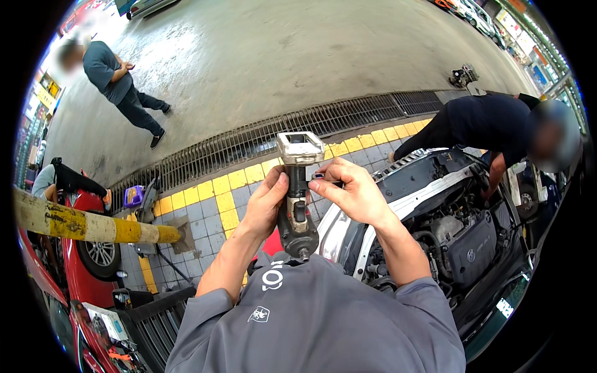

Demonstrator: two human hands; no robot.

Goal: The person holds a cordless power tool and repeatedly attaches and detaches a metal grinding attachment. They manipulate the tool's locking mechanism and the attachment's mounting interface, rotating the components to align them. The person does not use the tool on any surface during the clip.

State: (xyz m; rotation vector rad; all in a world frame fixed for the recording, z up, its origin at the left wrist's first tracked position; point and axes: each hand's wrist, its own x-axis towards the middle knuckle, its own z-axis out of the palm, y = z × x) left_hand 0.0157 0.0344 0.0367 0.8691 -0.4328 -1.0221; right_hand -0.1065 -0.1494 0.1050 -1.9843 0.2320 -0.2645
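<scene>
In front of my chest is a cordless impact wrench (298,231), held upside down with its square drive pointing toward me. Its worn, pale rectangular base (301,147) faces up and shows a hollow in the middle. My left hand (268,198) is closed on the left side of the black handle. On the other side, my right hand (348,191) has curled fingers, with thumb and forefinger pinched beside the handle. A small dark piece shows at those fingertips, too small to name.
To the right, a co-worker (479,121) leans over an open engine bay (466,248). Another person (112,78) stands at the far left. A yellow-and-white post (93,225) juts in from the left beside a red car (93,283). A floor grate (249,133) runs beyond yellow tiles.
</scene>
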